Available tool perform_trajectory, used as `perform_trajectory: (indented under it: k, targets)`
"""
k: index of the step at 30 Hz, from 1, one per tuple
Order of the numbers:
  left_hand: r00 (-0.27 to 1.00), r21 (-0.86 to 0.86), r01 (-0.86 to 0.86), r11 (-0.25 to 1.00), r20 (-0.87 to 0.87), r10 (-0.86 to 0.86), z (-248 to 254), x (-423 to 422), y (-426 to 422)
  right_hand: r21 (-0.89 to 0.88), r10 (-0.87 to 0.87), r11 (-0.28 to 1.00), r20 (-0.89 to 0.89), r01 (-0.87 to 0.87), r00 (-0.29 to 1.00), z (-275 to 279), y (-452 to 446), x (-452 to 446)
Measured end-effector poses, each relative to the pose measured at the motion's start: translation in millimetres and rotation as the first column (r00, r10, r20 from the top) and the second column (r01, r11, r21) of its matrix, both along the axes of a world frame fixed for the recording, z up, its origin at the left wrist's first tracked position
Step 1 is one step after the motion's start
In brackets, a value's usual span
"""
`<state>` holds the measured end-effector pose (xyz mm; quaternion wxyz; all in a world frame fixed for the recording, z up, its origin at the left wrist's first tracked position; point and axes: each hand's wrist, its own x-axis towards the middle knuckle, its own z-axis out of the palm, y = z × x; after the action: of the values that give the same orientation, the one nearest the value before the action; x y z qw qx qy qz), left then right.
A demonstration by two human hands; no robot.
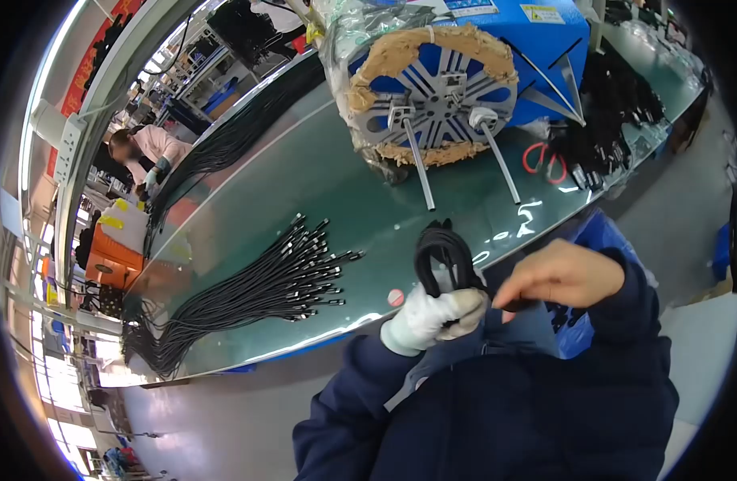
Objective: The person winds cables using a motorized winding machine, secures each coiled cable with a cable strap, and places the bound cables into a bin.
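A coiled black cable [446, 250] is bundled in my left hand [441, 318], which wears a white glove and is closed around the lower part of the loops. The loops stand up above the fist, over the table's near edge. My bare right hand [562, 275] is just right of the coil, its fingers bent and pressed together. Something dark shows under its fingertips, too hidden to make out. Left of my hands, a fan of straight black cables [252, 280] lies on the green table, metal-tipped plugs pointing right.
A winding wheel [453, 96] with two metal rods stands beyond my hands, before a blue machine [549, 40]. Red-handled scissors [545, 163] and a pile of black cables [613, 112] lie to the right. Across the table, a person [148, 152] works near more cables [240, 128].
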<state>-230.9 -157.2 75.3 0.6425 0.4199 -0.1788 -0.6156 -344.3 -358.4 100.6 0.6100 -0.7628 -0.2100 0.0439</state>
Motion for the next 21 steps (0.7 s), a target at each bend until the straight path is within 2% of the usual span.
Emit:
perform_trajectory:
  k: [1,3,4,5,6,7,8,9,11,14,15,16,17,18,19,21]
  targets:
    - [1.000,-0.029,0.014,0.999,0.009,-0.013,1.8,3.1,0.2,-0.153,0.045,0.988,0.249,-0.006,0.967,-5.6,-0.6,1.5]
    - [0.999,0.001,0.022,1.000,0.029,-0.022,2.6,4.8,0.3,-0.337,-0.010,0.926,0.433,0.172,0.901,-9.6,8.5,-6.3]
    - [0.999,0.019,0.029,0.999,0.038,-0.030,2.3,4.6,0.1,-0.360,-0.036,0.896,0.527,0.261,0.849,-14.2,13.4,-8.4]
    - [0.918,-0.018,0.034,0.999,0.395,-0.024,-5.8,7.2,0.2,-0.400,-0.038,0.850,0.603,0.343,0.797,-12.8,15.8,-11.4]
    - [0.715,-0.053,0.049,0.997,0.699,0.002,-11.3,11.3,-1.8,-0.429,-0.029,0.797,0.675,0.425,0.737,-9.8,17.9,-14.1]
    - [0.547,-0.075,0.033,0.997,0.836,0.045,-13.1,8.8,-3.8,-0.445,-0.012,0.740,0.740,0.504,0.672,-7.8,21.0,-14.9]
    - [0.340,-0.094,0.002,0.996,0.936,0.087,-11.1,5.8,-6.9,-0.402,0.042,0.697,0.850,0.594,0.526,-7.5,28.8,-11.0]
    - [0.123,-0.118,-0.043,0.992,0.985,0.122,-6.4,2.6,-10.8,-0.378,0.073,0.654,0.894,0.656,0.442,-7.9,39.2,-6.3]
    - [-0.078,0.064,0.075,0.995,0.995,-0.058,-13.0,4.9,-10.6,-0.444,-0.004,0.561,0.842,0.698,0.539,0.9,51.8,-1.5]
    - [-0.121,0.321,0.269,0.908,0.947,-0.299,-8.7,11.4,-17.4,-0.596,-0.148,0.635,0.531,0.492,0.835,1.0,53.0,-5.6]
    - [0.038,0.183,0.455,0.871,0.974,-0.224,-30.4,7.9,-16.9,-0.584,-0.129,0.768,0.258,0.261,0.957,7.6,48.3,-1.0]
    - [0.210,0.015,0.602,0.798,0.962,-0.177,-71.3,0.8,-15.3,-0.488,-0.057,0.872,-0.030,0.035,0.998,19.6,39.2,8.2]
    - [0.378,-0.171,0.700,0.693,0.912,-0.157,-93.1,-2.6,-14.9,-0.319,0.060,0.934,-0.300,-0.159,0.952,27.3,31.6,15.4]
    - [0.409,-0.062,0.752,0.657,0.825,-0.390,-62.5,-4.1,-17.6,-0.065,0.277,0.950,-0.279,-0.306,0.920,10.0,24.2,22.8]
    - [0.410,-0.112,0.810,0.576,0.811,-0.418,-60.1,-5.8,-20.5,0.113,0.424,0.905,-0.170,-0.410,0.889,-3.5,22.8,28.6]
    - [0.398,-0.211,0.895,0.392,0.772,-0.495,-54.1,-9.3,-26.1,0.132,0.513,0.850,0.020,-0.511,0.858,-5.2,17.1,35.6]
